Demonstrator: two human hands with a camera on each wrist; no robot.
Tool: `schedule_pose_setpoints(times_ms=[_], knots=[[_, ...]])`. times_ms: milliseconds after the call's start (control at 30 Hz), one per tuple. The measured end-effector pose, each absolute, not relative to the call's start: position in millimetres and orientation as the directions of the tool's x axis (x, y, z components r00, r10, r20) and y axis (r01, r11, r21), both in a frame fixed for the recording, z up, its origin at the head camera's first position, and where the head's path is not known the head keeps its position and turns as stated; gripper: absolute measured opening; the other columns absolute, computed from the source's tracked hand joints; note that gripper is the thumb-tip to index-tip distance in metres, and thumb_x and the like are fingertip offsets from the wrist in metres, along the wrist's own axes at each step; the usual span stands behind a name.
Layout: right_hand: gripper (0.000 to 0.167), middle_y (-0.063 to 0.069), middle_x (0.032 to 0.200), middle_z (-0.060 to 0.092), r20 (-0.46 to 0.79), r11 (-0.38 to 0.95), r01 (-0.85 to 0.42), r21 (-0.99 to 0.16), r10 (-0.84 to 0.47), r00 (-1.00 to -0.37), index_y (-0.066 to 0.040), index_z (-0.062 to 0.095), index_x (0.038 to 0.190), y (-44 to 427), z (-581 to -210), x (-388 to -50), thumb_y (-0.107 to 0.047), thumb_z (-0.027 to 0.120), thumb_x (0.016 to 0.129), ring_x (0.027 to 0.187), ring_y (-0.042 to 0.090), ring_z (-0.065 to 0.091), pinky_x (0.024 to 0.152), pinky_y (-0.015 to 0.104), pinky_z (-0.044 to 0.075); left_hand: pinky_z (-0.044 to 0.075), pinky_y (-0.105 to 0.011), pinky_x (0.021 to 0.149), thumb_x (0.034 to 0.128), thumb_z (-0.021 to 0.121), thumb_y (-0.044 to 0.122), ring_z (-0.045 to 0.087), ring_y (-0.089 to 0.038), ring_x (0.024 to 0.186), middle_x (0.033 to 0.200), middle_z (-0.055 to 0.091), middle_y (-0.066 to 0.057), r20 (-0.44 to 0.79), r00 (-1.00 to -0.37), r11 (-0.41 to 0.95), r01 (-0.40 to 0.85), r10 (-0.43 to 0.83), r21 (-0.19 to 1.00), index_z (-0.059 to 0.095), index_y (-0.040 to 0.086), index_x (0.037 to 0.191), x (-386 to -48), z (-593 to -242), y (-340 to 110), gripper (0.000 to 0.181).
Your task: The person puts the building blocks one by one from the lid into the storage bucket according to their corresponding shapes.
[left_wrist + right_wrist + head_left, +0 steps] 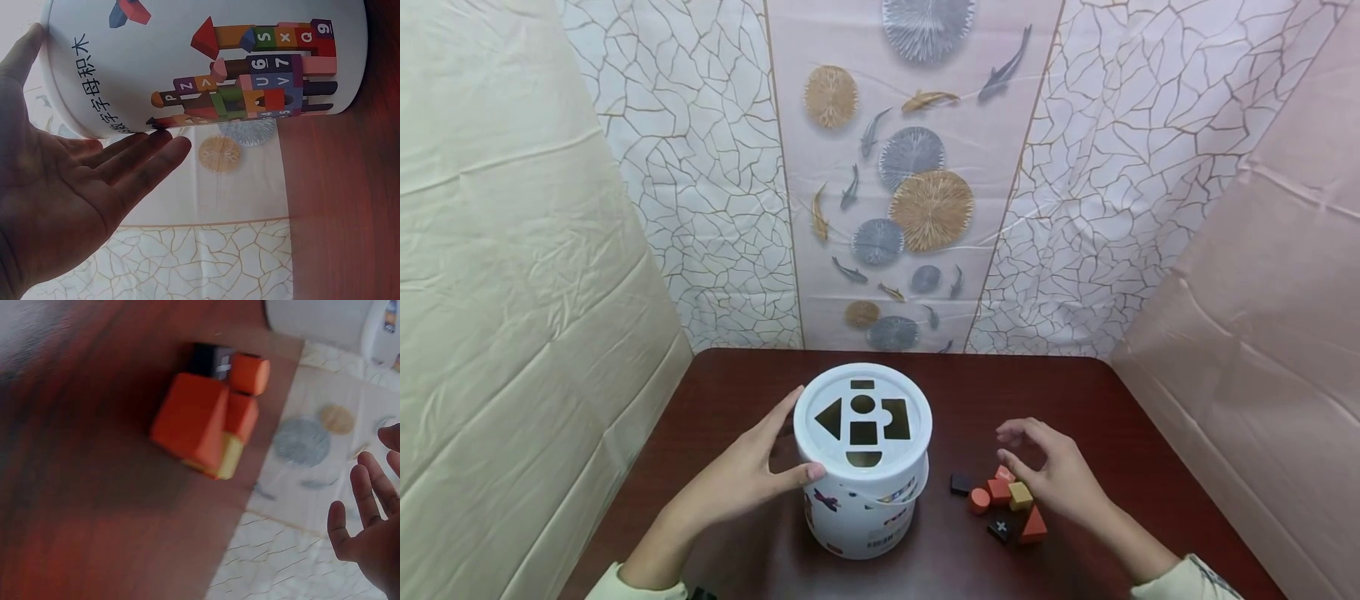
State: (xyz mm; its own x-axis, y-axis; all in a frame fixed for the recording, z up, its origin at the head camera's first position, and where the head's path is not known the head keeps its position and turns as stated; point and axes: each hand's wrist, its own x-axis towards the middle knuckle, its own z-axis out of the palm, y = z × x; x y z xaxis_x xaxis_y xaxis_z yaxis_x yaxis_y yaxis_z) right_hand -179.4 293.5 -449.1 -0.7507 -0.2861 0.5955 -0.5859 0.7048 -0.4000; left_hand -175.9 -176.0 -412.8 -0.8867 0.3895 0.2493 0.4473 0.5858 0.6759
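A white bucket [859,521] with a lid [862,383] of shaped holes stands mid-table. My left hand [737,479] rests against its left side, thumb and a finger at the lid's rim; the left wrist view shows the palm [59,200] and fingers touching the printed wall [150,75]. To the right lies a group of blocks: a red triangular one [1033,527], a yellow one [1020,497], a red cylinder [978,501], black ones [960,484] and others. Just above them my right hand [1060,475] hangs with bent, parted fingers, holding nothing.
The dark red table [737,375] ends at a patterned cloth backdrop [880,250], with cloth walls on the left [535,333] and right [1240,333]. The bucket's handle [925,483] hangs down on its right side. A small dark object [703,593] shows by the left sleeve.
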Motion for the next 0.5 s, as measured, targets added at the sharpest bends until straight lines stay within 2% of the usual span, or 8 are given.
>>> schedule_pose_setpoints(times_ms=[233, 500], knots=[[0.043, 0.001, 0.103, 0.079, 0.578, 0.750, -0.535, -0.389, -0.253, -0.776, -0.016, 0.075, 0.119, 310.4, -471.7, -181.8, 0.002, 0.093, 0.085, 0.091, 0.016, 0.075, 0.076, 0.032, 0.064, 0.043, -0.071, 0.123, 0.0921, 0.081, 0.069, 0.044, -0.031, 0.162, 0.179, 0.037, 0.003, 0.257, -0.882, 0.577, 0.455, 0.394, 0.678, 0.014, 0.042, 0.177, -177.0, -415.4, -176.8, 0.112], [0.038, -0.002, 0.107, 0.077, 0.467, 0.818, -0.430, -0.381, -0.231, -0.854, -0.016, 0.075, 0.121, 328.2, -504.7, -183.3, -0.007, 0.092, 0.089, 0.096, 0.019, 0.075, 0.080, 0.039, 0.064, 0.043, -0.069, 0.124, 0.0888, 0.082, 0.073, 0.043, -0.026, 0.163, 0.178, 0.038, 0.007, 0.233, -0.892, 0.587, 0.434, 0.389, 0.683, 0.014, 0.044, 0.176, -177.3, -411.6, -176.8, 0.114]])
